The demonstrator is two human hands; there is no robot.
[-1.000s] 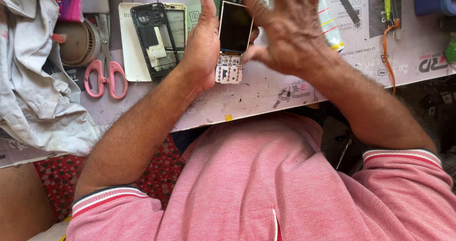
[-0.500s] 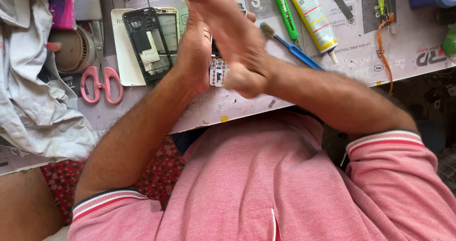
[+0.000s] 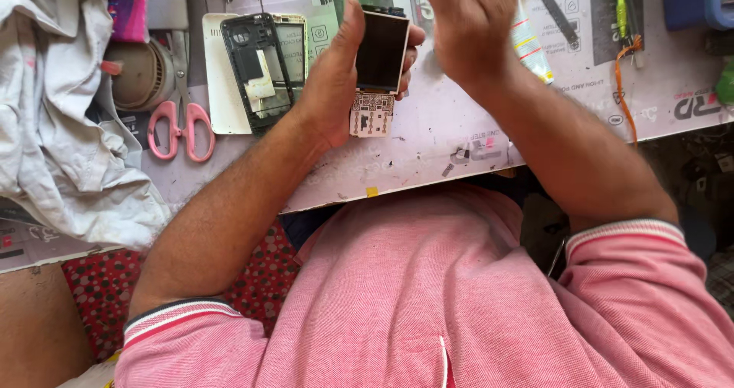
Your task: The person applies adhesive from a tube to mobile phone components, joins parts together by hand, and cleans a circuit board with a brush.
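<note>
Fingers (image 3: 411, 42) of your left hand (image 3: 336, 82) curl round a bare phone board (image 3: 378, 71) from behind, their tips showing at its right edge, while your thumb presses along its left edge. So the board sits clamped between thumb and fingertips, upright in the upper middle of the frame, dark screen facing you and the pale keypad part hanging below your palm, just above the mat (image 3: 459, 139).

Your right hand (image 3: 470, 21) hovers just right of the board, at the top centre of the frame, blurred. Its fingers look loosely spread and hold nothing that you can make out, and it is not touching the board.

Left of your left hand, a black phone frame (image 3: 256, 71) lies flat on a white cover (image 3: 218, 74). Further left, pink scissors (image 3: 181, 120) rest on the mat beside a roll of tape (image 3: 138, 74). A grey cloth (image 3: 61, 128) fills the left edge of the frame.

Right of your right hand, a white tube (image 3: 531, 48) lies partly hidden behind your wrist, and an orange wire (image 3: 623, 74) trails down the mat toward the upper right.
</note>
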